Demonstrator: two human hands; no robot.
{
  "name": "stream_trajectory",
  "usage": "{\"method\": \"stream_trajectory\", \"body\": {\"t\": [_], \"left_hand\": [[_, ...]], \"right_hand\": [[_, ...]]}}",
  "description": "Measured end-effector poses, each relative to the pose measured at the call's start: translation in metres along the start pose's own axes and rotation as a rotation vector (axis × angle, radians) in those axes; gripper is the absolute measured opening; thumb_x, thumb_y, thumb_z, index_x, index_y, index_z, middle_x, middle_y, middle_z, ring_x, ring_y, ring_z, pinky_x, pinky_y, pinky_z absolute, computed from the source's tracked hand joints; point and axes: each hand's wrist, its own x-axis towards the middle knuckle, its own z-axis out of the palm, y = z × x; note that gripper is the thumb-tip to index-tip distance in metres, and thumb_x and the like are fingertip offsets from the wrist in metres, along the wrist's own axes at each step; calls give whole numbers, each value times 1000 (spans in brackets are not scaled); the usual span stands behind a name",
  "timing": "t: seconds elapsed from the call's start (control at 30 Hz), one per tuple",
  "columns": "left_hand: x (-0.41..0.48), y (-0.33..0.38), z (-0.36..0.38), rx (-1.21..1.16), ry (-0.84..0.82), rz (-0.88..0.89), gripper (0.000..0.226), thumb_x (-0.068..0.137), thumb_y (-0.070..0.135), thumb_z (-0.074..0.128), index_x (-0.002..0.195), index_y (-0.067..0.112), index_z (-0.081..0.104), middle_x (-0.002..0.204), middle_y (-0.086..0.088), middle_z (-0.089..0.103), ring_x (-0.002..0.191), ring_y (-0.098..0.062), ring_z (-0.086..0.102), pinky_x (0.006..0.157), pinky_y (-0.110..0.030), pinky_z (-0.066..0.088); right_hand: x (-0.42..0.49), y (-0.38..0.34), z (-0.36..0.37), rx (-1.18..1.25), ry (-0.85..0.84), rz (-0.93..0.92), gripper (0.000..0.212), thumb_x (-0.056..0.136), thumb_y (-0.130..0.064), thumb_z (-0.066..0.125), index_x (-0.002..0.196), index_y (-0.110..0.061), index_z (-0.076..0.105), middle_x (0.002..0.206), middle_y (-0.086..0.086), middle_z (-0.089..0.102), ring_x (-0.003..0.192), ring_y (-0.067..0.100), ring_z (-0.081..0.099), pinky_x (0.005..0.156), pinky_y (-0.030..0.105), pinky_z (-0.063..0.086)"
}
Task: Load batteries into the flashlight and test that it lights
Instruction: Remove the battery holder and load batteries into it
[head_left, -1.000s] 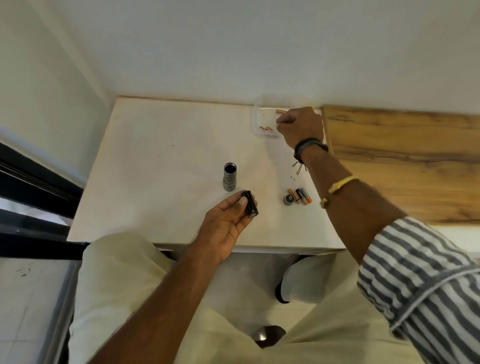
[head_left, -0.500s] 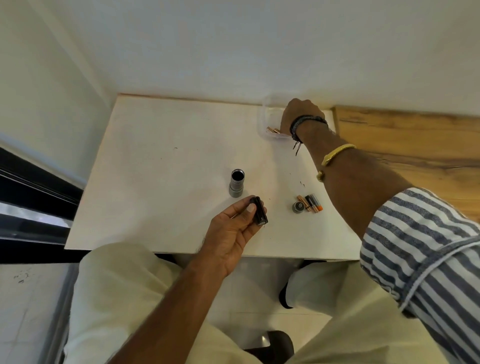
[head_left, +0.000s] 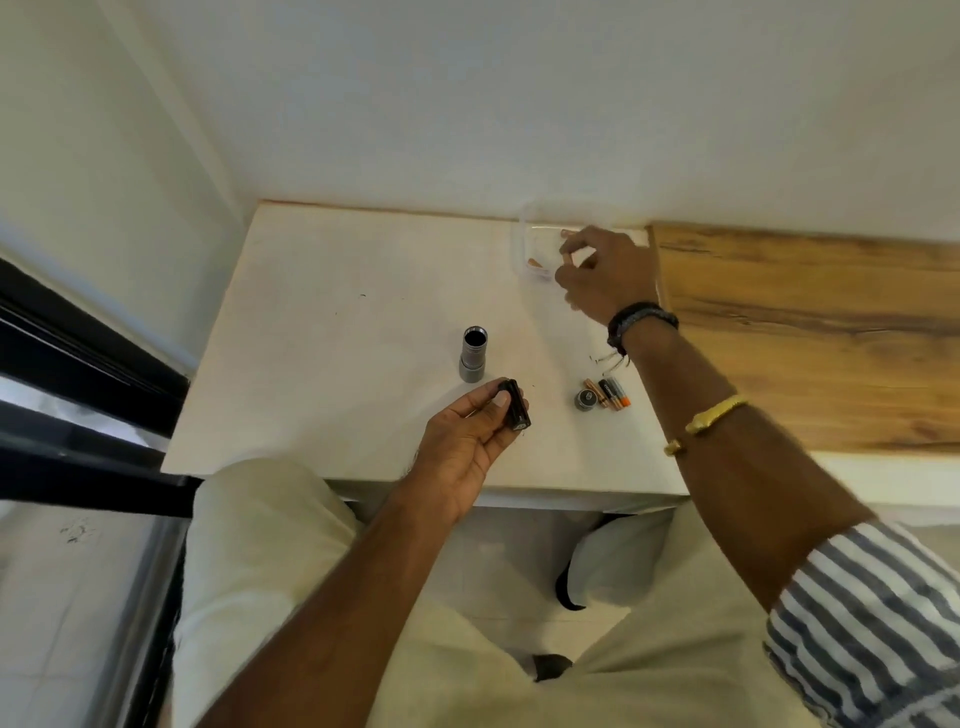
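Note:
The grey flashlight body (head_left: 473, 355) stands upright on the white table (head_left: 332, 332), its open end up. My left hand (head_left: 467, 441) holds a black battery holder (head_left: 515, 411) between thumb and fingers, just above the table's front part. My right hand (head_left: 605, 278) hovers at a clear plastic container (head_left: 524, 249) at the back and pinches a copper-topped battery (head_left: 566, 258) lifted out of it. More batteries lie inside the container. The round flashlight cap (head_left: 586, 400) and a few loose batteries (head_left: 612, 393) lie to the right of the holder.
A wooden countertop (head_left: 810, 332) adjoins the table on the right. White walls close the back and left. A black frame (head_left: 78, 374) runs along the left. My knees sit under the table's front edge.
My right hand, which was down inside the container, has risen out of it with a battery pinched in its fingers. My left hand has kept still with the holder.

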Motion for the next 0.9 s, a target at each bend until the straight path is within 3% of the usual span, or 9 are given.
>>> {"method": "stream_trajectory", "body": {"t": [0.1,0.23,0.3,0.4,0.47,0.53,0.63,0.73,0.9], "left_hand": [[-2,-1,0,10,-2,12,28,90,2,63,118,2,67,110,-17,73,98,-25,72,84,-35,60],[-6,-2,-1,27,-22,14,29,90,3,65,119,4,67,106,-14,74,96,-25,72,78,-35,60],[-7,-2,-2,51,-28,28,28,91,3,65,118,6,68,105,-13,73,96,-25,71,80,-36,60],[-8,-3,-2,105,-25,64,26,91,3,66,116,8,69,105,-12,74,94,-24,72,80,-35,60],[-9,-4,-2,137,-21,77,24,89,3,68,113,9,70,103,-11,75,92,-23,73,78,-33,60],[-10,-5,-3,162,-18,88,21,88,4,69,108,10,72,101,-11,76,90,-23,74,74,-31,60],[-11,-6,-5,201,-12,109,20,88,4,70,105,12,72,100,-11,77,90,-24,75,72,-30,60],[-12,-9,-6,241,-39,108,21,87,4,70,107,12,72,104,-12,76,93,-26,74,73,-30,60],[-12,-13,-8,278,-80,111,23,85,4,72,108,11,72,105,-11,76,96,-26,74,77,-32,60]], "right_hand": [[-46,9,0,177,0,37,20,80,-19,68,97,-28,74,74,-6,72,62,15,74,73,38,64],[-102,27,5,257,-30,30,26,82,-17,68,104,-29,76,80,-5,73,77,20,71,80,45,62],[-124,36,7,347,-25,72,23,79,-12,71,96,-26,74,79,0,74,77,21,71,77,48,62],[-145,43,6,467,-50,73,18,78,-5,77,86,-21,75,79,3,76,74,21,70,77,45,63],[-151,46,4,503,-72,61,17,80,-5,79,88,-21,79,81,8,77,82,32,71,83,45,62],[-156,47,1,538,-88,44,17,83,-8,79,93,-21,81,82,10,77,81,33,72,85,45,62],[-162,46,0,536,-83,-5,17,85,-10,79,100,-18,80,83,6,78,77,21,74,81,41,64],[-164,44,3,483,-59,-60,19,85,-8,79,103,-12,77,86,6,78,80,22,75,76,39,65],[-163,45,7,400,-33,-60,14,82,-12,83,94,-13,75,80,1,78,72,16,76,72,36,65]]}}
